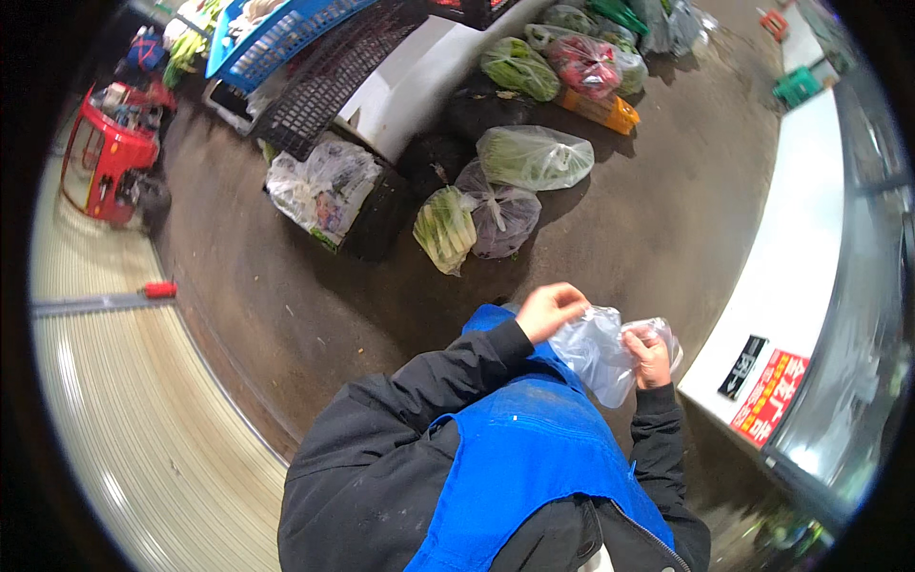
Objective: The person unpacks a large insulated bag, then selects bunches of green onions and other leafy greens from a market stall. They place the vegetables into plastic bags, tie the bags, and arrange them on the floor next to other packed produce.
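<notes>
In front of my blue apron (529,436) hangs a thin clear plastic bag (593,354), crumpled and apparently without contents. My right hand (649,354) grips its right side, with part of the film bunched over the fingers. At the upper left edge of the bag, my left hand (550,311) pinches the film between thumb and fingers. On the floor ahead lie a bag of green-and-pale stalks (444,229), a knotted bag of dark purplish produce (499,218) and a larger bag of green vegetables (535,157).
More bagged vegetables (520,70) and an orange package (599,112) lie farther off. A blue crate (286,43) and a black mesh crate (322,86) stand upper left, above a bag-topped box (325,186). A red vehicle (111,157) is left; a white counter (793,214) runs along the right.
</notes>
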A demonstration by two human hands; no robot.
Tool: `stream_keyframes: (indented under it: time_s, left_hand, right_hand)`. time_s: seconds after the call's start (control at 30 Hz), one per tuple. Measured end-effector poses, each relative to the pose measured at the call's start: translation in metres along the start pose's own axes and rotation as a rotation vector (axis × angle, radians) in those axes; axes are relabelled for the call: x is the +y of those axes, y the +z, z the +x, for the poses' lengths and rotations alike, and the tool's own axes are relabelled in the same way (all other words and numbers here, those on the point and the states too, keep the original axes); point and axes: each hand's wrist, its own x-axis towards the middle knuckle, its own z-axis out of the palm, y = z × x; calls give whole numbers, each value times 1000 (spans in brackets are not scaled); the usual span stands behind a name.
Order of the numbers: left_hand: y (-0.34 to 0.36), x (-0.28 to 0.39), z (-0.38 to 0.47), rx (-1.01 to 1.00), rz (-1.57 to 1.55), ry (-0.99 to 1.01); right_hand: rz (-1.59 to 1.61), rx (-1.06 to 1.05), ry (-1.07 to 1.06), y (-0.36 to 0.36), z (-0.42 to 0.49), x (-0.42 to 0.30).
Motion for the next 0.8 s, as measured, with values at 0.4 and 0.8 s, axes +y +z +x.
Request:
stream_keyframes:
  time_s: [0.4,0.8]
  left_hand:
    - [-9,31,75,36,-376,-151]
    - [-40,35,70,298,-997,115]
  right_hand:
    - [-531,-247,-113,68,121,-79]
    - [-91,-85,324,-132,357,-64]
